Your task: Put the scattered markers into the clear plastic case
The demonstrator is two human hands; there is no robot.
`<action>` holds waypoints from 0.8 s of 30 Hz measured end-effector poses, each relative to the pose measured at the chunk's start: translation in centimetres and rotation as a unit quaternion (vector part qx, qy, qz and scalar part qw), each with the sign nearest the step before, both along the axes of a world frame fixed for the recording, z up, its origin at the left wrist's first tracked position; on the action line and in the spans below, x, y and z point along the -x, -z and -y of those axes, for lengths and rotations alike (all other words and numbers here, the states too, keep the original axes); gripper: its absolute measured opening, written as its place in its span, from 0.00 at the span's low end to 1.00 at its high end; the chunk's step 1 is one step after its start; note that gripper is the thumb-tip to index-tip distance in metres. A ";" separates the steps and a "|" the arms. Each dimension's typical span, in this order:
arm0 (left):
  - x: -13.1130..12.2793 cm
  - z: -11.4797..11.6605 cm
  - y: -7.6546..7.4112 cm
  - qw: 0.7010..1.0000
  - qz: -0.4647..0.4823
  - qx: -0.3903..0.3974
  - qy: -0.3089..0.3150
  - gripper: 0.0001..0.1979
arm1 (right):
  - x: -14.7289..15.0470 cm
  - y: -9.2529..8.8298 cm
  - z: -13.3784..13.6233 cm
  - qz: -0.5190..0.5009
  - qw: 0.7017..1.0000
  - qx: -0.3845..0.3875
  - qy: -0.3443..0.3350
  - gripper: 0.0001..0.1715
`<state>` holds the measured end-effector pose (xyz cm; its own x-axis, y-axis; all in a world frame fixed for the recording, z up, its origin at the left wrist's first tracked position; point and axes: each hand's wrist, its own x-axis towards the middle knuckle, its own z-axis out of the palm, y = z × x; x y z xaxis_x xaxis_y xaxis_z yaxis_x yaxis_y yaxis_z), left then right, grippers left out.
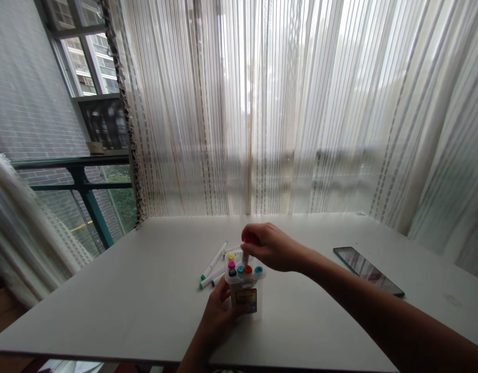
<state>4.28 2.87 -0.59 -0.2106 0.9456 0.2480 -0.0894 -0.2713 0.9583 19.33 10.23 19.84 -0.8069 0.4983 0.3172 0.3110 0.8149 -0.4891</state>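
Observation:
A clear marker box (245,299) with a coloured label stands upright on the white table (145,305). Several markers with coloured caps stick out of its top. My left hand (217,318) grips the box from the near left side. My right hand (268,246) is above the box, fingers pinched on a red-capped marker (245,249) that stands in the box's top. Two loose white markers with green caps (214,260) lie on the table just left of and behind the box.
A dark phone (367,270) lies flat on the table to the right. Sheer striped curtains (301,103) hang right behind the table's far edge. A window with a green railing (87,191) is at the left.

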 end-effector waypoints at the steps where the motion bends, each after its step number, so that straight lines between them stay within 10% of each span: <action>1: 0.0 0.0 -0.1 1.000 -0.005 -0.005 0.002 0.22 | 0.3 0.2 0.3 0.027 0.999 -0.021 0.001 0.06; 14: 0.2 0.0 -0.2 0.999 -0.036 -0.020 0.009 0.22 | 1.2 1.9 1.0 0.173 0.969 -0.174 -0.012 0.12; 24: 0.3 0.0 -0.2 0.999 -0.043 -0.005 -0.004 0.26 | -0.2 3.1 -2.4 -0.058 0.998 -0.014 0.020 0.15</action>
